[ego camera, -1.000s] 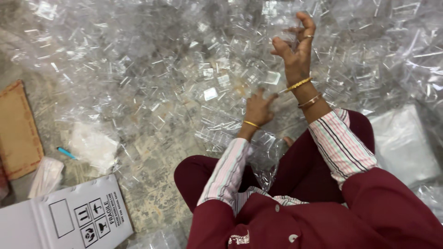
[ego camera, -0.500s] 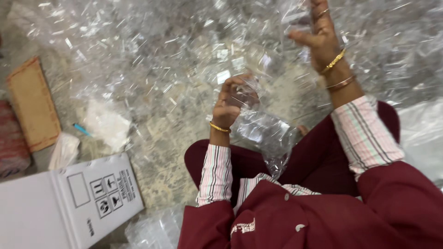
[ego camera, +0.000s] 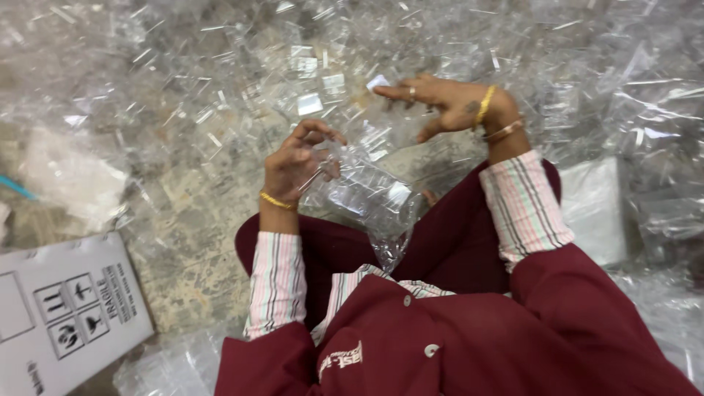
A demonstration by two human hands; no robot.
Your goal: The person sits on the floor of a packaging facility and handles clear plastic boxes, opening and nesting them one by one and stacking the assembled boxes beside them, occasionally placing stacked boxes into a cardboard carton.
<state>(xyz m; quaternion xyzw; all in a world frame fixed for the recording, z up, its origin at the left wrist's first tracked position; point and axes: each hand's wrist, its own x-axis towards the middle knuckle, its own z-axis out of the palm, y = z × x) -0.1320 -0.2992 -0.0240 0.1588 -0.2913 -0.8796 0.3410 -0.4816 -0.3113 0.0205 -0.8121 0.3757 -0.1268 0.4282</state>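
Clear plastic bag (ego camera: 374, 205) at centre of frame, crumpled, hanging down over lap. Left hand (ego camera: 297, 163) pinches its upper edge, fingers curled closed on film. Right hand (ego camera: 447, 103) upper right of centre, fingers spread, apart from bag, holds nothing visible. Heap of clear plastic pieces (ego camera: 220, 81) covers floor across top. White cardboard box (ego camera: 62, 308) lower left.

A packing workroom: clear plastic wrappers (ego camera: 242, 88) are lying heaped across a bare stone floor (ego camera: 183, 242), with a white shipping carton (ego camera: 62, 308) sitting alongside.
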